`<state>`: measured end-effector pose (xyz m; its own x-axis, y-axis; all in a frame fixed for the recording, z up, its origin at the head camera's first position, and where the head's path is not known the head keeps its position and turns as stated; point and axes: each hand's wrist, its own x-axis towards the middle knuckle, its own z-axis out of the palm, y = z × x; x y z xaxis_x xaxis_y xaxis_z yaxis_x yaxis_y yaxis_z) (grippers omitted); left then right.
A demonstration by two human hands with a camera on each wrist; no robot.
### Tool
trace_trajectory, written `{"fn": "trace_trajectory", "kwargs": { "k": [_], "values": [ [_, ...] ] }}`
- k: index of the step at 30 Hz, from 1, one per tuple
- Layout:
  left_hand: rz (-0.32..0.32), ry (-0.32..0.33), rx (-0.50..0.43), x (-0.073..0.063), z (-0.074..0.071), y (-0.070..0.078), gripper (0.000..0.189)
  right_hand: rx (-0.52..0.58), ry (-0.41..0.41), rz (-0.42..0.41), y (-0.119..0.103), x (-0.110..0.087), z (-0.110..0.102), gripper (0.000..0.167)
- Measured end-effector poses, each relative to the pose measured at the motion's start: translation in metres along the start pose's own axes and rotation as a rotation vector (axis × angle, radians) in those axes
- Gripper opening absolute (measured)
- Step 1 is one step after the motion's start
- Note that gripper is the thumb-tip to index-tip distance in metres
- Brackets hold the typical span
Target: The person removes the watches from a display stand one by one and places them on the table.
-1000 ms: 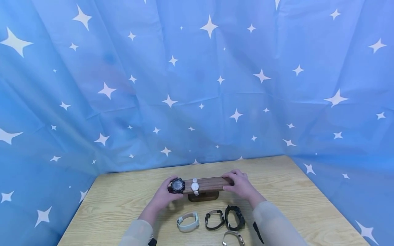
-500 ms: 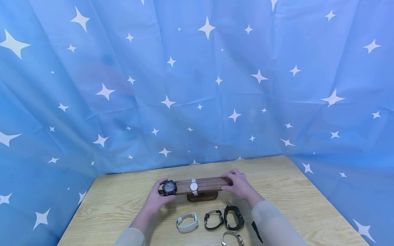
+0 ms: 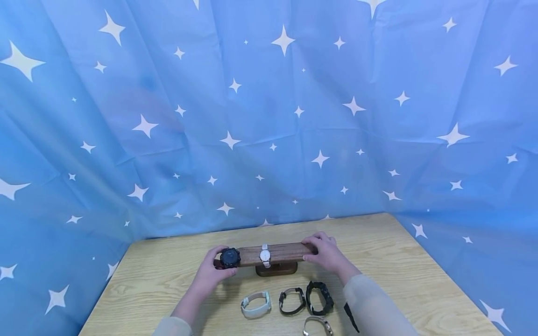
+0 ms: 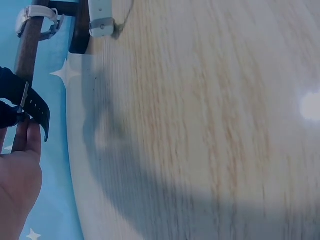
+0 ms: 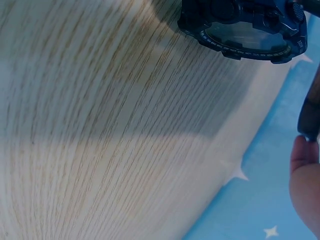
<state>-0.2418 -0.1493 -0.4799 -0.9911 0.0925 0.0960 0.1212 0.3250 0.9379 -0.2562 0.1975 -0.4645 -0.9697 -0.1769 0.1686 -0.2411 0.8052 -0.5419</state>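
Observation:
A dark wooden bar-type watch stand point(image 3: 290, 252) carries two watches. A black digital-style watch point(image 3: 230, 258) sits round its left end, and a white-strapped watch point(image 3: 265, 256) with a pale dial is left of the middle. My left hand point(image 3: 207, 274) holds the black watch, fingers behind it and thumb at its front; in the left wrist view its perforated black strap point(image 4: 39, 111) hangs below the bar. The bar's right end is gripped by my right hand point(image 3: 328, 254), thumb in front and fingers over the back. The right wrist view catches the thumb side under the bar end point(image 5: 309, 117).
In front of the stand lie a mint-strapped watch point(image 3: 256, 311), a slim black watch point(image 3: 292, 311), a chunky black watch point(image 3: 328, 298) and a metal-banded watch point(image 3: 318, 319). A blue star-patterned curtain point(image 3: 269, 116) hangs behind the wooden table point(image 3: 138, 280).
My left hand has moved left with the black watch, from further in along the bar to its left end. The right hand keeps its grip on the other end.

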Motion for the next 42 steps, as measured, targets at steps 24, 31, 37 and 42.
{"fn": "trace_trajectory", "kwargs": {
  "k": [24, 31, 37, 42],
  "values": [
    [0.127, -0.092, 0.132, -0.008, 0.011, 0.01, 0.061, -0.013, 0.022, -0.023, 0.002, 0.001, 0.002, 0.039],
    [0.173, -0.169, 0.143, -0.013, 0.019, 0.014, 0.063, -0.011, 0.013, -0.004, 0.003, 0.0, 0.003, 0.039],
    [0.198, -0.221, 0.144, -0.019, 0.024, 0.016, 0.064, -0.005, 0.013, 0.001, 0.003, 0.0, 0.003, 0.039],
    [0.216, -0.257, 0.147, -0.024, 0.028, 0.017, 0.063, -0.006, 0.016, -0.003, 0.003, 0.0, 0.003, 0.039]
  ]
}}
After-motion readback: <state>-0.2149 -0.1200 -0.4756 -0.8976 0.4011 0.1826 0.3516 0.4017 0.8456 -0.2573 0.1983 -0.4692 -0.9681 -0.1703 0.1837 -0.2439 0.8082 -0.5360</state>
